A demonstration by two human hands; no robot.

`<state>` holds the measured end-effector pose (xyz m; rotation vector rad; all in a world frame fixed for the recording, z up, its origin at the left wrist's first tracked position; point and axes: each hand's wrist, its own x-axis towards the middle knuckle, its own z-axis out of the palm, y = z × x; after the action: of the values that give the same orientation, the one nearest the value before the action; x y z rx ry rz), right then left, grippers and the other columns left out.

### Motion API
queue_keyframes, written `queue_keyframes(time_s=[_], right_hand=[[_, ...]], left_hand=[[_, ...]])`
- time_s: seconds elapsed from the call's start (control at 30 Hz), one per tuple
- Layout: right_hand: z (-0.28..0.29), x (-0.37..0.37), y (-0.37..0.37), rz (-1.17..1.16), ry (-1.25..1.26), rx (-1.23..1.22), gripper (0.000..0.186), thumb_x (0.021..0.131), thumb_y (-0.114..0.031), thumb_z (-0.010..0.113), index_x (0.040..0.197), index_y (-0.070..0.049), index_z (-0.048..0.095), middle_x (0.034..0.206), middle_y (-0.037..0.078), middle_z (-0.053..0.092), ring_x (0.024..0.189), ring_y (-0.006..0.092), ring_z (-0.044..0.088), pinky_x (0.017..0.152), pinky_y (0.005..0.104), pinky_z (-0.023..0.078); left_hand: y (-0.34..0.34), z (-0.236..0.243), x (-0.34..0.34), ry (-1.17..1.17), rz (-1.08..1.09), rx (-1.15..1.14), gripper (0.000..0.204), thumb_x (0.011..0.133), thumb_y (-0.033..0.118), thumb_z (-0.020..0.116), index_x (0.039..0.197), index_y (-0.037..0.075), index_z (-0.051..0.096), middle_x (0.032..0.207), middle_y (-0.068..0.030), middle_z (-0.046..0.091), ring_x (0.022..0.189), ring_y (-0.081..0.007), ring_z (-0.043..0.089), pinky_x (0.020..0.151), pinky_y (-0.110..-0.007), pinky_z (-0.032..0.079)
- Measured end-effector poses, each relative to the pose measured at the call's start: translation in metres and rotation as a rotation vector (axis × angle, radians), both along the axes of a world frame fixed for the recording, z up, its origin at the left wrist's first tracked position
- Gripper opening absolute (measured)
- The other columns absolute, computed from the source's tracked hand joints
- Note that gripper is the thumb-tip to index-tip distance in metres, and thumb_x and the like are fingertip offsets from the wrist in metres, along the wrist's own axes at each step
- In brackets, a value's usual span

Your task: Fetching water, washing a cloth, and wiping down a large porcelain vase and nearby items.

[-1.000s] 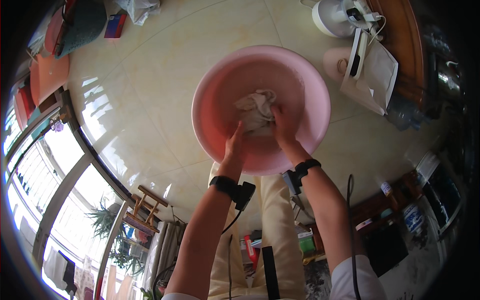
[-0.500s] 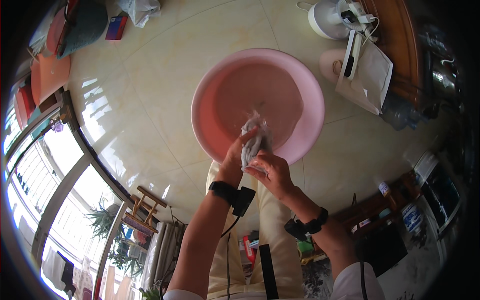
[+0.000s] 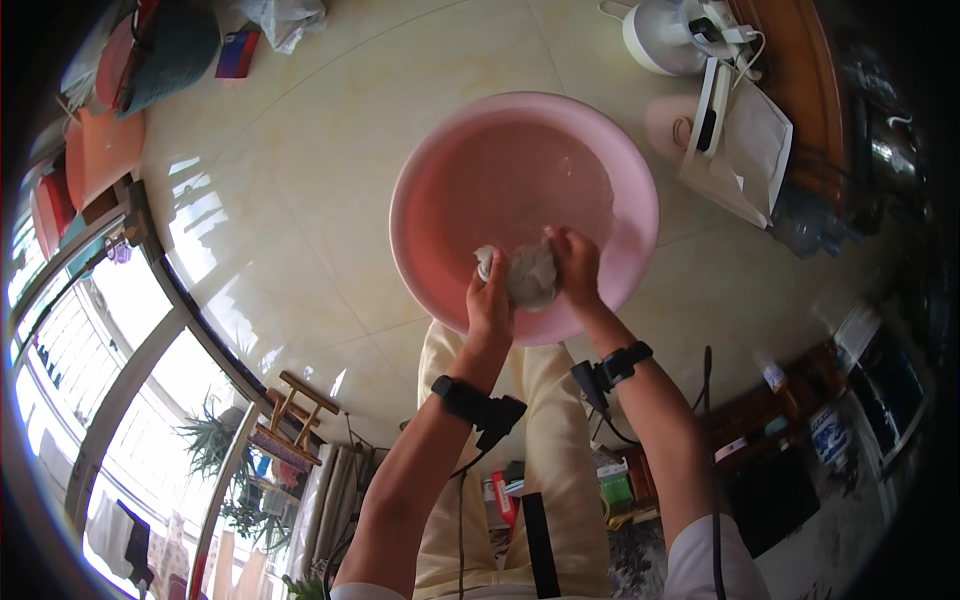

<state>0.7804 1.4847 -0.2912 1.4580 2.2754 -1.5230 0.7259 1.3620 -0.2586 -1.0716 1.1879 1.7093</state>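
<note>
A round pink basin (image 3: 420, 180) holding water stands on the tiled floor in front of me. Over its near rim I hold a bunched wet grey-white cloth (image 3: 528, 275) between both hands. My left hand (image 3: 489, 300) grips the cloth's left end, my right hand (image 3: 575, 262) grips its right end. Both wrists carry black bands with small devices and cables. My legs in pale trousers show below the basin.
A white fan base (image 3: 660, 35) and a white bag with a flat device (image 3: 740, 150) lie right of the basin. A small wooden stool (image 3: 290, 415), window frame and plants are lower left. Orange and teal items (image 3: 100, 150) sit upper left. Dark furniture stands right.
A second ago both hands pressed the cloth down in the basin. They then lifted it toward me, and now hold it bunched tight over the near rim, the right hand back up beside the left.
</note>
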Motion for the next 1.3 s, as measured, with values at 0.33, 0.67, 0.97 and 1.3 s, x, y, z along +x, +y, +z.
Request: queue_keyframes(time_s=[0.33, 0.67, 0.97, 1.3], right_hand=[[-0.034, 0.008, 0.008, 0.677, -0.149, 0.212, 0.039, 0.063, -0.013, 0.070, 0.096, -0.001, 0.054, 0.103, 0.016, 0.052, 0.095, 0.0332, 0.052, 0.077, 0.0387, 0.044], [0.116, 0.006, -0.038, 0.429, 0.234, -0.014, 0.039, 0.063, 0.000, 0.066, 0.100, -0.009, 0.057, 0.083, 0.010, 0.052, 0.079, 0.0300, 0.055, 0.067, 0.0369, 0.045], [0.117, -0.012, -0.056, 0.046, 0.165, -0.260, 0.025, 0.079, -0.022, 0.064, 0.073, 0.001, 0.059, 0.060, 0.014, 0.055, 0.050, 0.0234, 0.051, 0.054, 0.0308, 0.043], [0.029, 0.009, 0.007, -0.667, 0.151, -0.468, 0.035, 0.086, -0.036, 0.054, 0.096, -0.002, 0.057, 0.085, 0.008, 0.057, 0.074, 0.0153, 0.050, 0.066, 0.0302, 0.041]], left_hand=[[-0.032, -0.051, -0.005, -0.016, -0.058, -0.054, 0.055, 0.081, 0.031, 0.064, 0.123, 0.005, 0.040, 0.111, -0.0102, 0.050, 0.093, -0.0224, 0.053, 0.070, -0.034, 0.050], [0.003, 0.010, -0.031, -0.384, -0.012, 0.513, 0.046, 0.086, 0.045, 0.050, 0.111, 0.007, 0.049, 0.096, -0.0107, 0.058, 0.083, -0.0235, 0.059, 0.072, -0.036, 0.050], [0.006, 0.022, -0.025, -0.189, -0.088, 0.184, 0.027, 0.083, 0.024, 0.061, 0.094, 0.001, 0.056, 0.077, -0.0072, 0.060, 0.065, -0.0174, 0.058, 0.055, -0.028, 0.047], [0.000, 0.009, -0.005, -0.224, 0.235, 0.285, 0.032, 0.084, 0.018, 0.060, 0.109, 0.002, 0.049, 0.102, -0.0098, 0.056, 0.090, -0.0221, 0.057, 0.076, -0.037, 0.049]])
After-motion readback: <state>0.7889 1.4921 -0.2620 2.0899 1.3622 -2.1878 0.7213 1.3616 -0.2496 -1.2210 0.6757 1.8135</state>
